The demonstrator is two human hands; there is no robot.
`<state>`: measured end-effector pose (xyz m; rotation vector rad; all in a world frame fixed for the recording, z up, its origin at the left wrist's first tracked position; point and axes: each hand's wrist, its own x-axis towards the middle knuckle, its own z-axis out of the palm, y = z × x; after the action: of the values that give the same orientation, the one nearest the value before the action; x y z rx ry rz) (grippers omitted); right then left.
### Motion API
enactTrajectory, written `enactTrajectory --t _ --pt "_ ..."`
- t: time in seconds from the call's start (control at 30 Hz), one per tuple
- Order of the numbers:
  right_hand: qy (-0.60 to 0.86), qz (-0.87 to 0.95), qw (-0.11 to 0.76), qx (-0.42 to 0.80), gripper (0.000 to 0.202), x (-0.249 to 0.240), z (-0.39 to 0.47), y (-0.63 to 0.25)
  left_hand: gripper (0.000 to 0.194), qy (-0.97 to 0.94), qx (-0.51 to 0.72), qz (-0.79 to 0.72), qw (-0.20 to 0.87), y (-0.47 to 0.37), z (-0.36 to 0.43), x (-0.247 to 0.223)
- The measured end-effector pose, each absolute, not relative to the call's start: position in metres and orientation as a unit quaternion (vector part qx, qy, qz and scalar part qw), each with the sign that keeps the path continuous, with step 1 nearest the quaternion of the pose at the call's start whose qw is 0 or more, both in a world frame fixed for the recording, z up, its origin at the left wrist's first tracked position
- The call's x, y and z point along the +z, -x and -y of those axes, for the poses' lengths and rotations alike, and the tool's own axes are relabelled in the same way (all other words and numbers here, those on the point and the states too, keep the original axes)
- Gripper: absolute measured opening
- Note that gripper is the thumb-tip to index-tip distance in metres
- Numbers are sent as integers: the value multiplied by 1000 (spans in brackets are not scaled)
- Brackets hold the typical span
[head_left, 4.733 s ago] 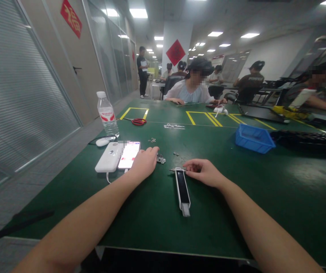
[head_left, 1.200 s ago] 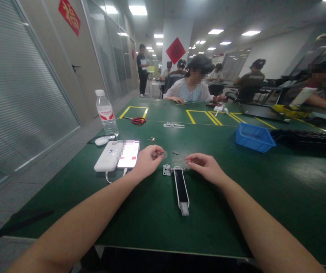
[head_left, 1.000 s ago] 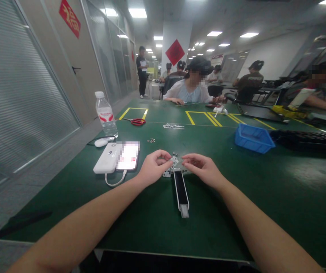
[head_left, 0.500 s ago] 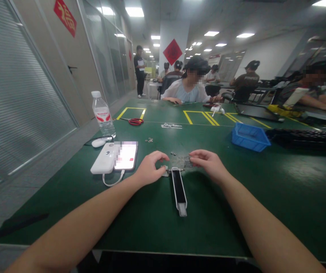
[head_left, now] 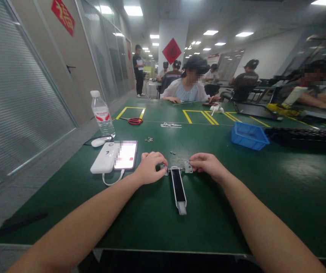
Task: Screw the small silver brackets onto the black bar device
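Note:
A long black and white part (head_left: 179, 187) lies on the green table, with a thin metal rod across its far end. At the rod's right end is a metal bracket (head_left: 188, 167), its flat face with holes showing. My right hand (head_left: 207, 165) pinches this bracket's outer edge. On the other side my left hand (head_left: 152, 167) has its thumb and fingers closed on a smaller-looking metal bracket (head_left: 165, 170), partly covered by the fingertips. Two small nuts (head_left: 173, 152) lie just beyond the rod.
On the left are a water bottle (head_left: 102, 115), a white power bank (head_left: 103, 158) and a phone (head_left: 125, 155). Red scissors (head_left: 135, 121) and small metal parts (head_left: 170, 125) lie farther back. A blue bin (head_left: 249, 135) stands right. A person (head_left: 189, 89) sits opposite.
The right bracket has turned so its holed face shows. My left fingertips have closed on the left bracket, and my right hand has shifted slightly down.

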<state>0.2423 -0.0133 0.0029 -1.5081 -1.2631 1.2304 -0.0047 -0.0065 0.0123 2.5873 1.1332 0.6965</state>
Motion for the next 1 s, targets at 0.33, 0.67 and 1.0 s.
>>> enactTrajectory --t 0.33,0.67,1.0 --pt "574 528 394 485 20 -5 10 -245 13 -895 220 -374 108 4 7 12" --pt "580 538 388 473 20 -4 10 -243 9 -897 205 -378 105 4 8 13" --pt "566 559 398 457 24 -7 12 -235 8 -904 200 -367 95 3 8 13"
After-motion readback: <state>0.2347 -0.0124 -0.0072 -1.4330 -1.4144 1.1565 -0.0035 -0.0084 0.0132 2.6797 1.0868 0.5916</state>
